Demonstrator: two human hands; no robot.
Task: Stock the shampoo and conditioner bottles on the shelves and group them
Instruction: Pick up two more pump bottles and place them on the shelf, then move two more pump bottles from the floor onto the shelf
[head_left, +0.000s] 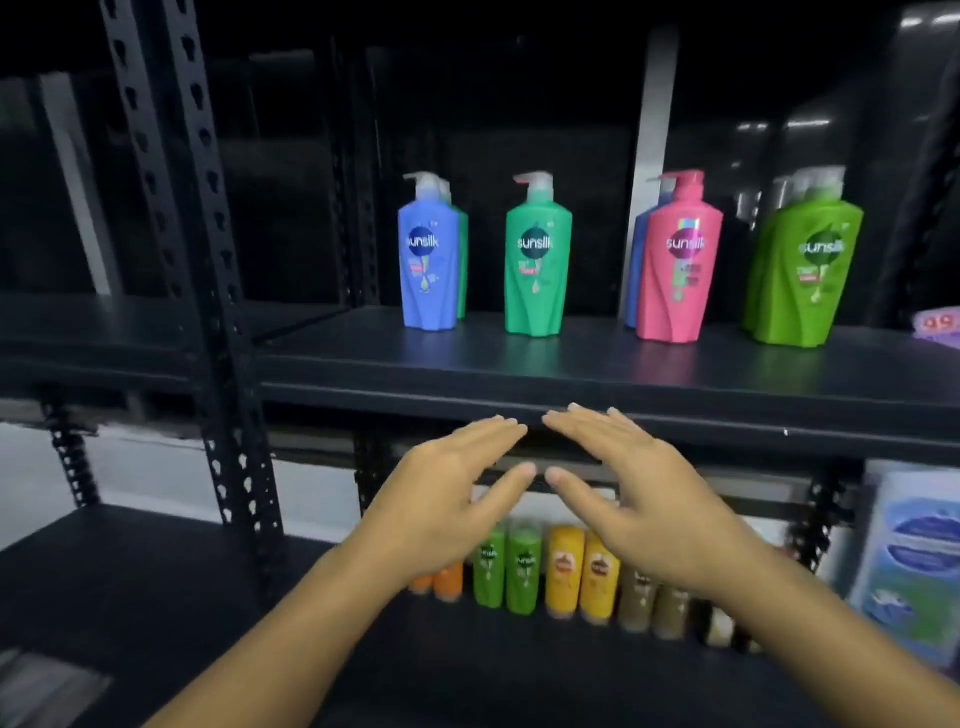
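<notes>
Both hands are raised in front of the black metal shelving, empty and held flat with palms down; the left hand and the right hand angle toward each other so that their fingertips nearly meet just below the front edge of the upper shelf, and the fingers of each are stretched out and spread, gripping nothing. On that upper shelf stand the pump bottles, upright and spaced apart in a row: a blue bottle at the left with a green one tucked close behind it, a teal-green bottle standing by itself, a pink bottle with a blue one just behind its left side, and a lime-green bottle at the right with at least one more of the same colour behind it. The fronts of the four near bottles read "sunsilk". On the lower shelf, partly hidden by the hands, a row of smaller bottles stands side by side: orange bottles at the left, two small green bottles, two yellow bottles, then brownish bottles that are too blurred to read. A pale blue and white package leans at the right edge of the lower shelf, and a purple tag shows at the far right of the upper one
</notes>
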